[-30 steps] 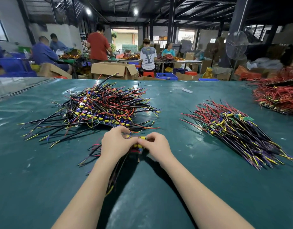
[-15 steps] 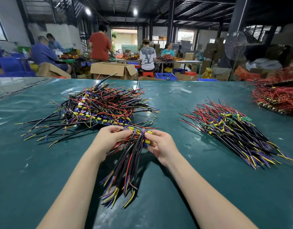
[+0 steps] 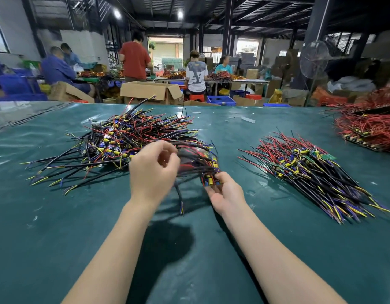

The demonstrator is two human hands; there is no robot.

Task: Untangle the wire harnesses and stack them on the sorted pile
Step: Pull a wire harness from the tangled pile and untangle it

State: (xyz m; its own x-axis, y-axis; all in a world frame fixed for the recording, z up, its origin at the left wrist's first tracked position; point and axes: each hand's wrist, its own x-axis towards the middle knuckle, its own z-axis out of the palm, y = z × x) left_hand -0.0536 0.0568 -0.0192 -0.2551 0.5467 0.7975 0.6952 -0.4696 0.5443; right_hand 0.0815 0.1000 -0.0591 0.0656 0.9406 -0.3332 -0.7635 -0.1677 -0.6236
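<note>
Since half a second ago, the wire harness bundle (image 3: 196,163) has swung up from hanging toward the viewer, and its wires now fan away to the far left, blurred by motion. The right hand (image 3: 228,194) grips the bundle's connector end, thumb and fingers curled round the yellow and blue parts, above the green counter (image 3: 277,249). The left hand (image 3: 153,172) is raised in front of the wires with its fingers curled; whether it pinches any strand cannot be told, since the hand hides that part of the bundle. One loose black wire (image 3: 179,198) dangles below the left hand. Behind and left of the hands lies the tangled heap (image 3: 115,141) of black, red, yellow and blue harnesses, its nearest strands overlapping the held bundle in view. The sorted pile (image 3: 310,170) lies to the right, well apart from the hands, its wires all running one way. A heap of red wires (image 3: 369,130) sits at the counter's far right corner, and a small white scrap (image 3: 247,119) lies toward the far edge. Beyond the counter stand an open cardboard box (image 3: 145,91), a pedestal fan (image 3: 314,59), and several people at other tables.
</note>
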